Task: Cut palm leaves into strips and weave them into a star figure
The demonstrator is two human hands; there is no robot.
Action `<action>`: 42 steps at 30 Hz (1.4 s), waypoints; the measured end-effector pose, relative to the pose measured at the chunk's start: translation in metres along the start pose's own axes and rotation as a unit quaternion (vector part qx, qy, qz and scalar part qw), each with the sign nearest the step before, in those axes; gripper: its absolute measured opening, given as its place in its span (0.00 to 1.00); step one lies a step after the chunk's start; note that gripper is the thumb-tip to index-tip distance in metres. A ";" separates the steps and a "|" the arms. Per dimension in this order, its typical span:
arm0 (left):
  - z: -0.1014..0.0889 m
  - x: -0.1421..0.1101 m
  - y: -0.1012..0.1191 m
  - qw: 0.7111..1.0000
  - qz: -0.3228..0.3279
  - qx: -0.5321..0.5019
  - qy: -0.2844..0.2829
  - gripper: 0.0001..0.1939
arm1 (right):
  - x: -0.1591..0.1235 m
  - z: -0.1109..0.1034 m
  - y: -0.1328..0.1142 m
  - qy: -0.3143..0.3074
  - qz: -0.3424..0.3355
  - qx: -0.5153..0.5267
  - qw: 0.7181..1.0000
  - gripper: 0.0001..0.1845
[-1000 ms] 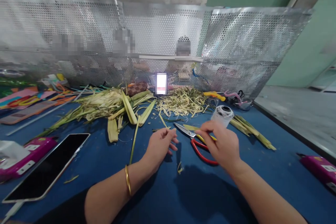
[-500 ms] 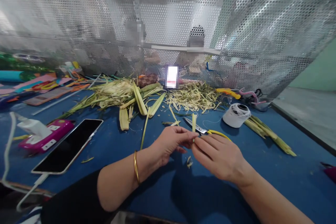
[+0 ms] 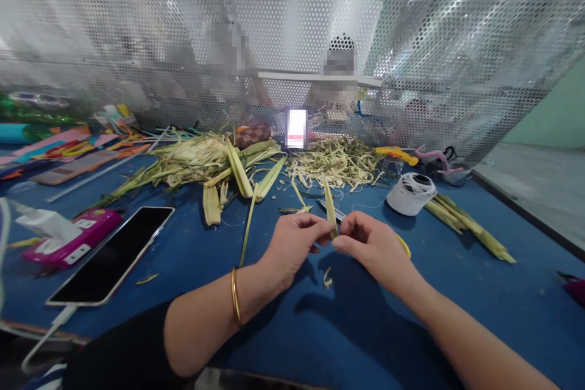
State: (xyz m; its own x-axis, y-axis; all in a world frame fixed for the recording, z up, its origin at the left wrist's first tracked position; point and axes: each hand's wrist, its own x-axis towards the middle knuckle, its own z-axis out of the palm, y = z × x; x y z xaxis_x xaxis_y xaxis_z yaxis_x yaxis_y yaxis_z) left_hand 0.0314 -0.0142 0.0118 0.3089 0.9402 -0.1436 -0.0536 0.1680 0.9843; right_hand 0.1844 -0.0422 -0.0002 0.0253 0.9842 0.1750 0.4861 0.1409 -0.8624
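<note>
My left hand (image 3: 292, 247) and my right hand (image 3: 372, 247) meet over the blue table (image 3: 457, 304), both pinching the lower end of a short pale green leaf strip (image 3: 329, 207) that stands up between the fingertips. A gold bangle sits on my left wrist. Just behind my right hand lie scissors (image 3: 336, 212) with yellow handles, mostly hidden by the hand. A small curled leaf scrap (image 3: 327, 278) lies on the table below my hands.
A pile of green leaves (image 3: 205, 167) and a heap of shredded strips (image 3: 336, 164) lie behind. A white thread spool (image 3: 408, 193), leaf stalks (image 3: 470, 228), a phone (image 3: 112, 253), a pink tissue pack (image 3: 68, 237) and a perforated metal screen (image 3: 457, 73) surround them.
My right hand left the scissors and joined the left hand on the leaf strip. Both hands have closed in on it, and the strip now tilts slightly left.
</note>
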 end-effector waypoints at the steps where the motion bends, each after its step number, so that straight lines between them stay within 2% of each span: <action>1: 0.001 0.000 0.000 1.000 0.005 0.009 0.000 0.10 | 0.000 0.003 0.000 -0.003 0.018 0.018 1.000 0.15; 5: 0.002 -0.001 0.000 0.998 0.034 0.047 -0.006 0.09 | -0.001 0.009 -0.003 -0.019 0.050 0.090 0.994 0.16; 14: 0.002 0.002 -0.001 0.996 0.063 0.061 -0.027 0.07 | 0.000 -0.004 -0.006 -0.094 0.088 0.208 0.970 0.16; 18: 0.001 0.004 -0.003 0.997 0.044 0.041 -0.039 0.08 | 0.000 -0.001 -0.004 -0.083 0.077 0.174 0.978 0.15; 23: 0.001 0.001 0.000 0.999 0.019 0.016 -0.048 0.06 | -0.002 0.003 0.000 -0.037 -0.004 0.068 0.997 0.14; 27: 0.002 0.000 -0.001 0.998 0.024 0.026 -0.048 0.06 | -0.002 0.006 0.002 -0.032 -0.013 0.048 0.998 0.14; 32: 0.000 0.004 -0.006 0.993 0.101 0.055 -0.015 0.14 | 0.000 0.009 0.003 -0.027 -0.003 0.078 0.997 0.15; 36: 0.000 0.004 -0.007 0.986 0.140 0.069 -0.054 0.06 | 0.000 0.007 -0.001 -0.024 0.014 0.106 0.994 0.15; 39: 0.002 0.002 -0.004 0.991 0.097 0.017 -0.091 0.03 | 0.000 0.006 -0.005 -0.027 0.032 0.113 0.993 0.14; 42: 0.002 0.001 -0.002 0.995 0.023 -0.032 -0.097 0.04 | 0.000 0.004 -0.006 -0.027 0.045 0.121 0.991 0.14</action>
State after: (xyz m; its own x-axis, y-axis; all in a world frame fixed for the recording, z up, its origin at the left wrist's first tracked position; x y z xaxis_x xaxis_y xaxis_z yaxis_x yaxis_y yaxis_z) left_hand 0.0335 -0.0138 0.0101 0.4810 0.8740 -0.0692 -0.1314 0.1499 0.9799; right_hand 0.1776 -0.0429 0.0033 0.0102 0.9974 0.0716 0.2607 0.0664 -0.9631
